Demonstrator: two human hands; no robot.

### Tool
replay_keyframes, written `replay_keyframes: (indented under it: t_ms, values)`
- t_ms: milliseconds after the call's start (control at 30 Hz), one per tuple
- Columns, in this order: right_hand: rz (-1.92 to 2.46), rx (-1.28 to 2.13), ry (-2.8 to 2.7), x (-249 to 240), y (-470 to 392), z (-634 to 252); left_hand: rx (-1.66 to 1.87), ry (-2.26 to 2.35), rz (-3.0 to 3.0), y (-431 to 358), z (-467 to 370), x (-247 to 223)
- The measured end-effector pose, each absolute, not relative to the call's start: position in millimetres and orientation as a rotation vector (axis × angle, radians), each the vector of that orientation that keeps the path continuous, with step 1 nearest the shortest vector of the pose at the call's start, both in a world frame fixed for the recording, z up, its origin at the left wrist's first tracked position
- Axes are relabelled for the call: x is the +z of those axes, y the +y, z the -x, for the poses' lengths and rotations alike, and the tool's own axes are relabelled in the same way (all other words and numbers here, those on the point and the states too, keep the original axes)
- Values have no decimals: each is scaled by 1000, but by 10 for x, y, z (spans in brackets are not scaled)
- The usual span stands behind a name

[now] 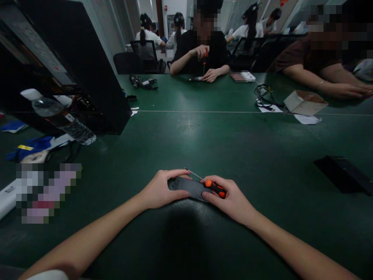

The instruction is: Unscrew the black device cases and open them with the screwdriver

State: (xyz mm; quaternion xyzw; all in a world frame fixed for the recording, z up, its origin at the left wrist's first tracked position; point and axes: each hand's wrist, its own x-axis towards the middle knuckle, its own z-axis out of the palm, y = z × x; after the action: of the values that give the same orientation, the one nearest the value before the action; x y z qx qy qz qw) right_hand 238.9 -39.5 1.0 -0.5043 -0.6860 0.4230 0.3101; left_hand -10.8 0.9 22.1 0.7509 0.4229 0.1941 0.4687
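A flat dark grey device (pixel 192 187) lies low over the green table (pixel 180 151), held between both hands. My left hand (pixel 163 189) grips its left end, thumb on the near edge and fingers along the far edge. At the right end, my right hand (pixel 229 196) holds the device with the thumb and also keeps an orange and black screwdriver (pixel 215 188) in its fingers. The screwdriver's thin shaft points up and left across the device, its tip near my left fingertips. What the fingers under the device do is hidden.
A large black case (pixel 99 77) stands at the left, with a plastic bottle (pixel 62 116) beside it. A black object (pixel 346 174) lies at the right. Cables (pixel 266 95) and an open box (pixel 305 102) are farther back. Across the table, a person (pixel 201 50) holds another screwdriver.
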Motion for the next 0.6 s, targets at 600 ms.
replay_keyframes:
  t_ms: [600]
  values:
    - [1338, 1239, -1816, -27, -488, -2318, 534, 1285, -1992, -68, 100, 98]
